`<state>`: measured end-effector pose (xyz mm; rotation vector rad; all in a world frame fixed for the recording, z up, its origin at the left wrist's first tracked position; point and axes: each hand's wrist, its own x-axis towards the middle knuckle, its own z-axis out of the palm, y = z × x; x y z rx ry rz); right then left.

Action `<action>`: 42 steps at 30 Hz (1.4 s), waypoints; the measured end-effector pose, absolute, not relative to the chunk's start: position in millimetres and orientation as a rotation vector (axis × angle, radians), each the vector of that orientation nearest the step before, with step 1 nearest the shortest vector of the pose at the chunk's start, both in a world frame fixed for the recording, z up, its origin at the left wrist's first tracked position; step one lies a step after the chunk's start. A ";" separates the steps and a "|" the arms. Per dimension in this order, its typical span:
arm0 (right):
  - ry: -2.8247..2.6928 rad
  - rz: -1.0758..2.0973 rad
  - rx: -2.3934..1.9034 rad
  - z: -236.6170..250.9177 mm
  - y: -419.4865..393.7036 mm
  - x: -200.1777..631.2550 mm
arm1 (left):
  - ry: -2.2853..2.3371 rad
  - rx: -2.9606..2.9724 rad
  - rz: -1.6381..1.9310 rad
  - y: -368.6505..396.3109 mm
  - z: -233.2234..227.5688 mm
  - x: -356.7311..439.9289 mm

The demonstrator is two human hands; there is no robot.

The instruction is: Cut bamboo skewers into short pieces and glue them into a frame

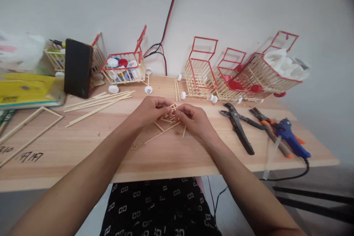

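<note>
At the middle of the wooden table my left hand (153,110) and my right hand (195,118) meet, thumbs and fingertips pinched together. Both grip a small frame of thin wooden sticks (174,107), its shape partly covered by my fingers. Below it, more wooden sticks (161,132) slant across the tabletop. Whether these are joined to the held frame I cannot tell. One short stick (184,131) lies just under my right hand. A pair of sticks (177,90) rests behind my hands.
Loose sticks (96,107) lie left of my hands. Miniature stick carts (124,68) line the wall, with a black phone (78,68) among them. To the right are black-handled cutters (240,129), pliers (272,132) and a blue glue gun (291,138) with its cord over the edge.
</note>
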<state>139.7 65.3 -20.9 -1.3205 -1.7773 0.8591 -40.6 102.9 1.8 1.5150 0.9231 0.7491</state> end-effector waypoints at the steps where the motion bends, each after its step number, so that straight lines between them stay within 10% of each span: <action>1: -1.778 0.863 -1.320 -21.1 65.4 139.7 | 0.927 1.506 0.751 102.7 1.9 -40.3; 42: -1.268 0.444 -1.178 -11.1 77.3 161.6 | 0.916 1.127 1.020 118.0 7.8 -56.1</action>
